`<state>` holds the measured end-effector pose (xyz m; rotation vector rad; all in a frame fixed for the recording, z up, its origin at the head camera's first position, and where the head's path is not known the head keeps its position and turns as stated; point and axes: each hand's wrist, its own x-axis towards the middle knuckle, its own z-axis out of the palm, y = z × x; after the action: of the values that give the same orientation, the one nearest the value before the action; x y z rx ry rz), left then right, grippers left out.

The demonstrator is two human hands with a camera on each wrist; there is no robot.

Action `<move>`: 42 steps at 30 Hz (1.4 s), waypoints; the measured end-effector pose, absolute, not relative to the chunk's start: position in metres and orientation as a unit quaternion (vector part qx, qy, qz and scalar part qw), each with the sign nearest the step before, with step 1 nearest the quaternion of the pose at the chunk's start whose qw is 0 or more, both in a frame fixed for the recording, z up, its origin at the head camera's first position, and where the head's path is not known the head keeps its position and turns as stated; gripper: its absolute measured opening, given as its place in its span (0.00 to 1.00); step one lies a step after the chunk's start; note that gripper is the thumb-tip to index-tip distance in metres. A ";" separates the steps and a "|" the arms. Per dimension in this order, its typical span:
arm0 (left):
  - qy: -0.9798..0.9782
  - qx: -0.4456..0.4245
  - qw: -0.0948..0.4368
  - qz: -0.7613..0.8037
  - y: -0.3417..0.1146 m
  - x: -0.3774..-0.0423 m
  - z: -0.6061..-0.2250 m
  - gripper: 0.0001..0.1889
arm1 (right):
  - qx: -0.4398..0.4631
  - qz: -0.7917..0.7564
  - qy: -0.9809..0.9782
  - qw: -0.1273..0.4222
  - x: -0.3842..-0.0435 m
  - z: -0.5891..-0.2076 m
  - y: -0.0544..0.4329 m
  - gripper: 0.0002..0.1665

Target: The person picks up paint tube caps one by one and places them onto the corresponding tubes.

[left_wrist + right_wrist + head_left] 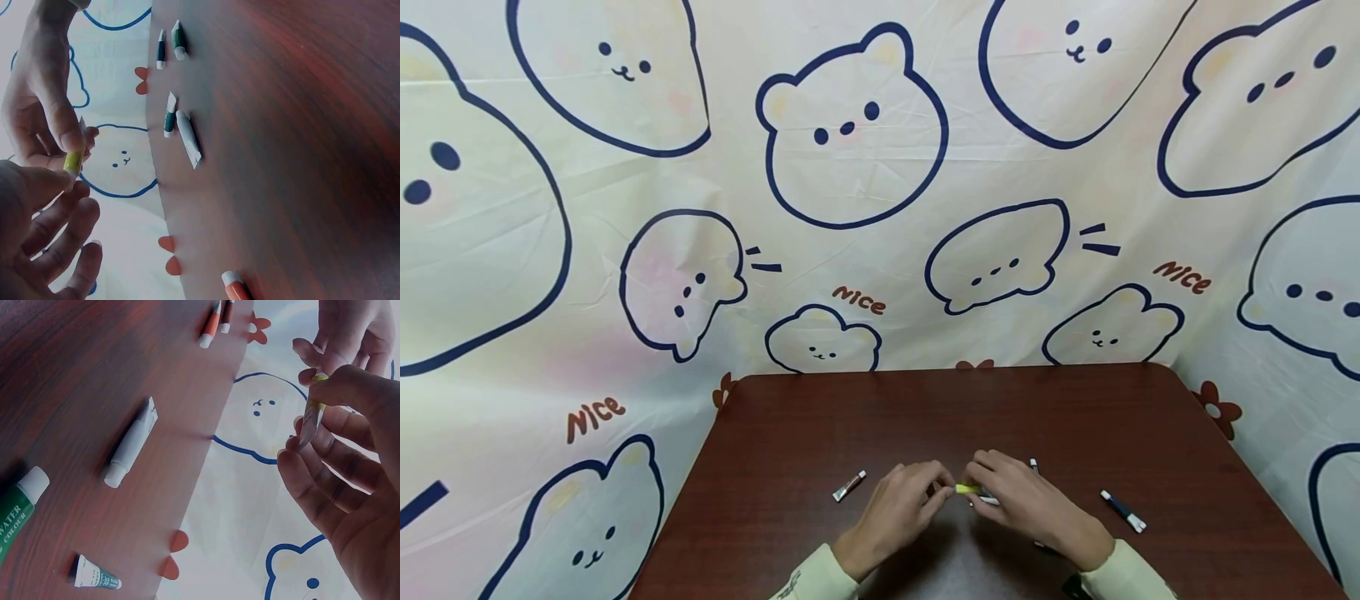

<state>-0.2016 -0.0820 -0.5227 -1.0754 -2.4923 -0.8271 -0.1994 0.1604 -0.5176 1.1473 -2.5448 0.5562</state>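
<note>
Both hands meet over the table with a small yellow paint tube [966, 489] between them. My left hand [901, 498] pinches its cap end between thumb and forefinger, and the other fingers are spread loosely in the left wrist view. My right hand [1017, 492] holds the yellow band and body, thumb on top; the tube's pale flat tail [309, 431] sticks out along the fingers in the right wrist view. Fingertips partly cover the cap. A white paint tube [133, 445] lies on the table near the hands.
On the dark wooden table [790, 433], a brownish tube [849, 486] lies left of the hands and a dark blue tube [1123, 512] to the right. A green tube [15, 509], a small teal tube [99, 575] and an orange tube [235, 286] also lie there. A printed cloth [850, 183] hangs behind.
</note>
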 end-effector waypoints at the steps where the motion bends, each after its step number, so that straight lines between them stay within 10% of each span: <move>1: -0.868 -0.375 0.151 -0.290 -0.082 -0.202 -0.522 0.06 | 0.398 0.194 -0.885 0.145 -0.199 -0.517 0.161 0.13; 42: -0.868 -0.366 0.164 -0.292 -0.080 -0.200 -0.524 0.08 | 0.369 0.191 -0.902 0.118 -0.195 -0.511 0.160 0.09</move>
<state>-0.2000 -0.0800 -0.5235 -1.0422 -2.4763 -0.8334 -0.1946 0.1601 -0.5108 1.0805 -2.6393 0.5580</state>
